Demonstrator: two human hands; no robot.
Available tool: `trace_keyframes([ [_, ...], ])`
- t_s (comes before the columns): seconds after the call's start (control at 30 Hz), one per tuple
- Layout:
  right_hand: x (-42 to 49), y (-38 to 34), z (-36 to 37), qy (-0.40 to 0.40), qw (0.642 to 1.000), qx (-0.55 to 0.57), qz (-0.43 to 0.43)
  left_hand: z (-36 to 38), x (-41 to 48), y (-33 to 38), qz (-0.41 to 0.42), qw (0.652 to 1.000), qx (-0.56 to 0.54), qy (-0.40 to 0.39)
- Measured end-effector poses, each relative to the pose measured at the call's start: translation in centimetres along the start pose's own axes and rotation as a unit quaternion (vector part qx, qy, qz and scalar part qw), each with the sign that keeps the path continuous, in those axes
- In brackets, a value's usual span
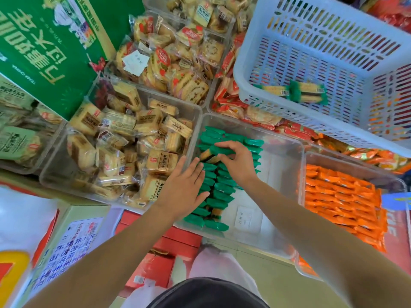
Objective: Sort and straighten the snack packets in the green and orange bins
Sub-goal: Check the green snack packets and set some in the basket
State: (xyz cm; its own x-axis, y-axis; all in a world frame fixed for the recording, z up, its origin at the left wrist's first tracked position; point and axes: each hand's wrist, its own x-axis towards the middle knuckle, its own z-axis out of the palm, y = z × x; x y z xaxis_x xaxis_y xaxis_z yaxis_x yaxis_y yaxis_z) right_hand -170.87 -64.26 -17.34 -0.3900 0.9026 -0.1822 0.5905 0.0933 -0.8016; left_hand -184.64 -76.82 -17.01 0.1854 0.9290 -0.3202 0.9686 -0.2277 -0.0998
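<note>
A clear bin (287,152) in the middle holds two rows of green snack packets (220,192) along its left side; its right half shows a bare white bottom. My left hand (184,187) lies flat, fingers apart, on the left row of green packets. My right hand (238,161) pinches one green packet (213,153) near the far end of the rows. To the right, another clear bin (355,165) is packed with orange packets (340,201) in neat rows.
A white slatted basket (311,63) at the upper right holds a few green-ended packets (298,92). Clear bins of beige biscuit packs (133,138) fill the left and top. A green carton (51,38) stands at the upper left; red boxes (169,247) sit below.
</note>
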Motion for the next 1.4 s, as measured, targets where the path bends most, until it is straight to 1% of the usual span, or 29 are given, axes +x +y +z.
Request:
trace_keyframes([
  [0.13, 0.7, 0.3, 2.0, -0.008, 0.993, -0.113, -0.043, 0.5, 0.0, -0.2, 0.005, 1.0, 0.001, 0.008],
  [0.27, 0.7, 1.1, 3.0, 0.014, 0.981, -0.174, -0.081, 1.1, 0.0, -0.6, 0.002, 1.0, 0.005, 0.015],
  [0.33, 0.6, 1.6, 2.9, 0.009, 0.976, -0.194, -0.096, 1.4, 0.0, -0.7, 0.008, 0.999, -0.009, 0.038],
  [0.4, 0.5, 1.9, 2.4, 0.003, 0.973, -0.201, -0.117, 1.2, 0.2, -0.9, 0.019, 0.997, -0.03, 0.069],
  [0.5, 0.3, 1.7, 1.3, 0.012, 0.972, -0.182, -0.148, 0.8, 1.1, -1.3, 0.02, 0.993, -0.043, 0.108],
  [0.6, 0.7, 1.5, 0.6, 0.032, 0.976, -0.164, -0.14, 0.2, 2.0, -1.6, -0.005, 0.996, -0.022, 0.082],
  [0.7, 1.6, 1.5, 0.7, 0.024, 0.979, -0.174, -0.107, 0.4, 2.5, -1.3, -0.013, 0.999, 0.003, 0.048],
  [0.8, 2.1, 1.5, 1.2, 0.028, 0.972, -0.212, -0.097, 0.5, 2.4, -1.2, -0.028, 0.998, 0.017, 0.054],
  [0.9, 2.3, 1.2, 1.5, 0.048, 0.963, -0.241, -0.107, 0.9, 2.3, -1.3, -0.021, 0.998, 0.017, 0.059],
  [1.0, 2.6, 1.0, 1.5, 0.046, 0.957, -0.263, -0.11, 0.8, 2.2, -1.3, -0.014, 0.998, 0.01, 0.056],
  [1.13, 2.8, 0.9, 1.5, 0.025, 0.957, -0.266, -0.115, 0.9, 2.0, -1.3, -0.012, 0.998, 0.001, 0.064],
  [1.27, 2.8, 1.1, 1.4, 0.003, 0.951, -0.275, -0.142, 0.6, 1.9, -1.2, -0.018, 0.998, -0.003, 0.067],
  [1.4, 2.2, 1.3, 1.4, 0.011, 0.948, -0.279, -0.154, 0.1, 2.3, -1.0, -0.022, 0.998, -0.01, 0.062],
])
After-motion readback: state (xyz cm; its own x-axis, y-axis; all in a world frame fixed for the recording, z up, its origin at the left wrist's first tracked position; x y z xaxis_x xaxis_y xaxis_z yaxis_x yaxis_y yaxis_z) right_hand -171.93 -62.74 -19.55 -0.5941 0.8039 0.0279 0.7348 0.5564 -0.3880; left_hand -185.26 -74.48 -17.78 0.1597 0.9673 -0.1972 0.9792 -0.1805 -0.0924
